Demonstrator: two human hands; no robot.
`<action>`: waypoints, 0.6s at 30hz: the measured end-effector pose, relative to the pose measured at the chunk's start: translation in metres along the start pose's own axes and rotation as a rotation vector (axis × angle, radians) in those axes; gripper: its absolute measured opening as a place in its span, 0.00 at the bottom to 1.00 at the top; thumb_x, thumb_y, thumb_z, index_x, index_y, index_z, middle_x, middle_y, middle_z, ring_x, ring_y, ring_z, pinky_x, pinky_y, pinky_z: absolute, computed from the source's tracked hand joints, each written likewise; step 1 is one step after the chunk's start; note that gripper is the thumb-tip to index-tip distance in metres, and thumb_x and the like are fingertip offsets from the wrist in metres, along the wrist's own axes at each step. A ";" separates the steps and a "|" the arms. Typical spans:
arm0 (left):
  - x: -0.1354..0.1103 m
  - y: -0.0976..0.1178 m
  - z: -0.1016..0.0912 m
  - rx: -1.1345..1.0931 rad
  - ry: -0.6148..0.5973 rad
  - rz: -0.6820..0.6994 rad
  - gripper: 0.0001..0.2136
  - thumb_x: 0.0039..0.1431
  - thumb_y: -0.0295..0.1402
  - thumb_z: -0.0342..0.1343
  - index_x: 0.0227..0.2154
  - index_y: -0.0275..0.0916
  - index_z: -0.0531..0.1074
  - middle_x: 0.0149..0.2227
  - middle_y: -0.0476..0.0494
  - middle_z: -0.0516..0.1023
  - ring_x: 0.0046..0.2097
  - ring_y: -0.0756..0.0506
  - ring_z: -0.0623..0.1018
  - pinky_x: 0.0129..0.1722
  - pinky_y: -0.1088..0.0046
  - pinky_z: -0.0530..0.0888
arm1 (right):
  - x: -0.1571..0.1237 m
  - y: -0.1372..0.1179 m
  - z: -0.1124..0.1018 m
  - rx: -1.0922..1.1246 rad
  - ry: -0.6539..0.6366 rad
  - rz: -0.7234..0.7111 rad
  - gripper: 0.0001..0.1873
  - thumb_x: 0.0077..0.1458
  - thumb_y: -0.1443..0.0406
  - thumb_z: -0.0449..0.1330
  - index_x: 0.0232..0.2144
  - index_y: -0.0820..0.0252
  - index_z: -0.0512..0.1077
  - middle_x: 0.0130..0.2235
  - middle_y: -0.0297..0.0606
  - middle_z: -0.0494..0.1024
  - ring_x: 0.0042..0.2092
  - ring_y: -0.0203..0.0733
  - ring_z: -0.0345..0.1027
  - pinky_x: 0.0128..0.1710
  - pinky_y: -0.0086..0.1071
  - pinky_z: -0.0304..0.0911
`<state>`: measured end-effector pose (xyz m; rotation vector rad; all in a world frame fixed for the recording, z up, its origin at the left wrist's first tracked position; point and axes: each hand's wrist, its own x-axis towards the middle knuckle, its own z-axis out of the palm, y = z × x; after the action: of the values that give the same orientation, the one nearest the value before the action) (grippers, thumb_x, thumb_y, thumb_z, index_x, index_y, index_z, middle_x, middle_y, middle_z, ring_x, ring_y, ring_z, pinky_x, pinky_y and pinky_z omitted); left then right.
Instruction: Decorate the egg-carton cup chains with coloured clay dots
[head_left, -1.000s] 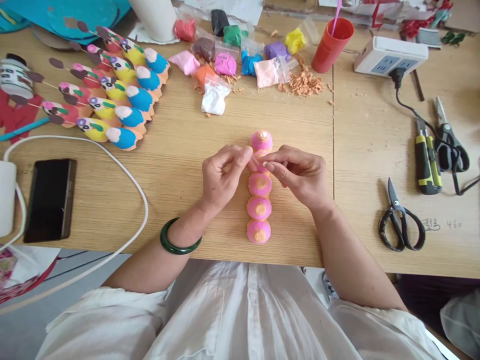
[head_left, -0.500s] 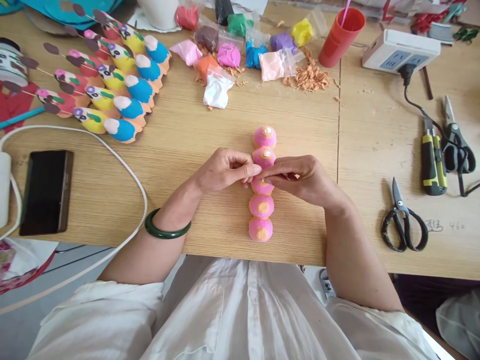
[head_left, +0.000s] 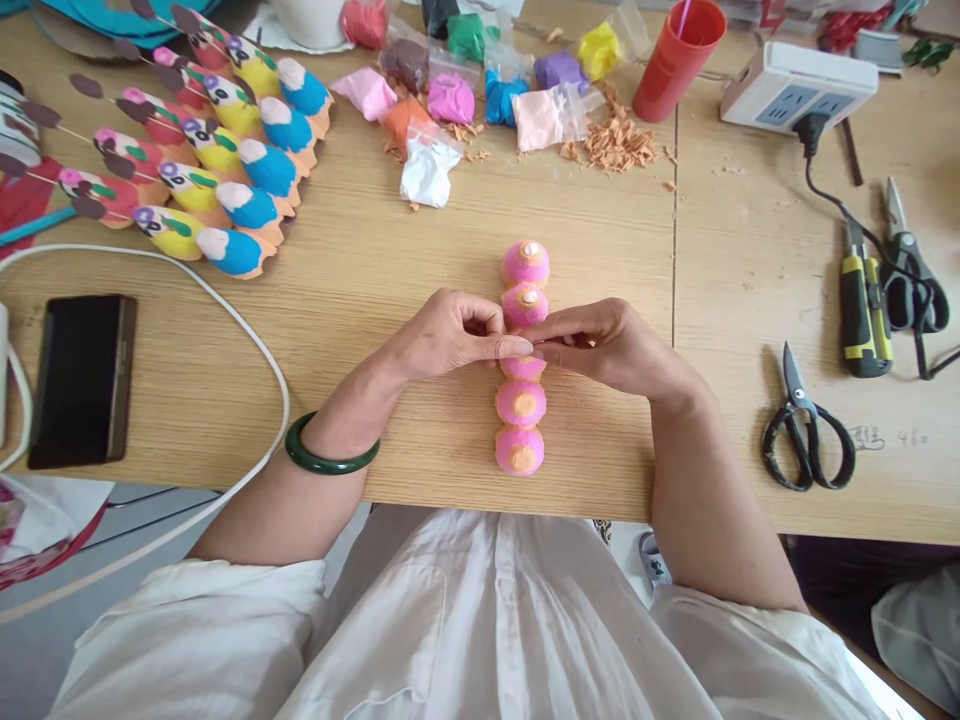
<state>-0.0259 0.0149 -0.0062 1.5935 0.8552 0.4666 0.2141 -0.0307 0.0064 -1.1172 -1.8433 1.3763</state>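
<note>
A strip of egg-carton cups [head_left: 520,404], pink with orange edges and tops, lies lengthwise before me on the table. The two far cups each carry a small white clay dab [head_left: 530,297] on top. Over the middle cup, my left hand [head_left: 456,338] is closed, its thumb stretched to the right and touching the other hand's fingertips. My right hand [head_left: 600,345] pinches with thumb and forefinger at the same spot. Whatever is between the fingertips is too small and covered to make out. The fingers hide part of the middle cup.
Bags of coloured clay [head_left: 429,165] and orange shavings [head_left: 621,145] lie at the back, beside a red cup [head_left: 679,60]. Painted carton strips [head_left: 232,250] stand at left, above a phone [head_left: 81,380] and white cable. Scissors [head_left: 806,430], a cutter and a power strip [head_left: 799,88] are at right.
My left thumb has moved right to meet my right fingertips, which now sit slightly higher over the middle cup. The whole view has shifted slightly; the strip stays in place.
</note>
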 end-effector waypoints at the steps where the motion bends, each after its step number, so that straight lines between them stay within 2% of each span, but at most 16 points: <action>1: 0.000 0.000 0.001 0.011 0.008 0.002 0.27 0.55 0.51 0.75 0.18 0.37 0.70 0.21 0.50 0.72 0.25 0.54 0.68 0.25 0.75 0.61 | 0.000 0.000 -0.002 0.015 0.003 -0.006 0.17 0.66 0.52 0.70 0.42 0.59 0.89 0.27 0.31 0.76 0.29 0.32 0.56 0.28 0.33 0.50; 4: 0.001 -0.002 0.003 0.023 0.041 0.022 0.29 0.53 0.54 0.76 0.17 0.37 0.69 0.20 0.51 0.69 0.24 0.54 0.65 0.24 0.75 0.59 | -0.002 -0.004 -0.009 0.095 0.023 -0.001 0.15 0.65 0.55 0.71 0.47 0.58 0.88 0.27 0.30 0.75 0.28 0.33 0.58 0.27 0.32 0.52; 6: 0.001 -0.003 0.006 0.013 0.061 0.037 0.29 0.53 0.54 0.76 0.17 0.37 0.68 0.20 0.51 0.69 0.23 0.54 0.65 0.23 0.74 0.59 | -0.003 -0.008 -0.013 0.169 0.084 0.021 0.14 0.66 0.56 0.70 0.47 0.57 0.86 0.28 0.30 0.75 0.28 0.33 0.60 0.26 0.32 0.56; 11: 0.001 -0.003 0.008 -0.031 0.062 0.039 0.28 0.56 0.54 0.74 0.17 0.38 0.70 0.20 0.49 0.71 0.23 0.54 0.67 0.23 0.74 0.62 | 0.002 -0.005 -0.015 0.324 0.322 -0.008 0.07 0.64 0.59 0.69 0.38 0.55 0.80 0.39 0.38 0.80 0.36 0.40 0.73 0.29 0.32 0.71; 15: 0.002 -0.002 0.010 -0.122 0.115 0.046 0.32 0.58 0.58 0.72 0.15 0.38 0.67 0.19 0.49 0.68 0.23 0.53 0.68 0.24 0.73 0.67 | 0.009 0.009 -0.013 0.438 0.342 -0.003 0.09 0.61 0.61 0.72 0.39 0.57 0.78 0.41 0.39 0.82 0.40 0.40 0.78 0.35 0.33 0.79; 18: 0.003 -0.002 0.014 -0.203 0.258 0.098 0.31 0.59 0.59 0.70 0.18 0.39 0.67 0.21 0.49 0.69 0.24 0.52 0.69 0.24 0.74 0.71 | 0.010 0.013 -0.011 0.529 0.303 0.036 0.16 0.59 0.57 0.76 0.43 0.58 0.79 0.42 0.40 0.86 0.39 0.39 0.81 0.37 0.34 0.82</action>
<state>-0.0147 0.0078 -0.0119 1.4107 0.8943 0.8171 0.2217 -0.0149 -0.0031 -1.0084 -1.1570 1.4999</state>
